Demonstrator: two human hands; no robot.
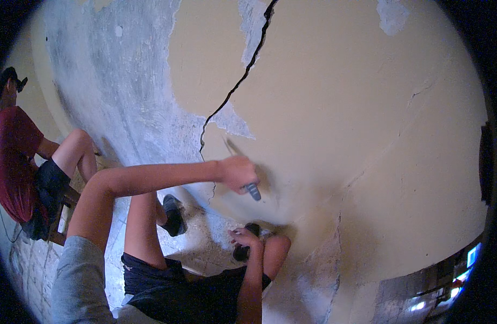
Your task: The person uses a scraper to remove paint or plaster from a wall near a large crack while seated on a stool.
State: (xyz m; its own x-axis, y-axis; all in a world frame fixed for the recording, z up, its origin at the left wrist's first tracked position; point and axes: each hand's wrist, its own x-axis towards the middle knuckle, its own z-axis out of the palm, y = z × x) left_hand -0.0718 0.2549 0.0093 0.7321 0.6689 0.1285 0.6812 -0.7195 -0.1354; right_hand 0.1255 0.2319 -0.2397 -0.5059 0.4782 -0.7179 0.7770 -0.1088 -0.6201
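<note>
My left hand (238,173) is wrapped around a hand tool with a ribbed grey-and-black handle (253,192). The handle's end sticks out below the fist. A thin dark strip above the knuckles may be the tool's blade or its shadow; I cannot tell. Right behind the fist is a cream painted wall (333,121), and whether the tool touches it is unclear. A long dark crack (248,72) runs down the wall to just above my left forearm. Lower down, my right hand (245,237) hangs by my bent right knee (279,247), fingers apart, with nothing seen in it.
Bare grey plaster (127,81) shows where paint is gone, left of the crack. At the far left a person in a red shirt (13,158) sits on a low wooden seat (58,237). My black shoe (173,214) stands on the stained floor (200,239). Thinner cracks (339,239) mark the lower wall.
</note>
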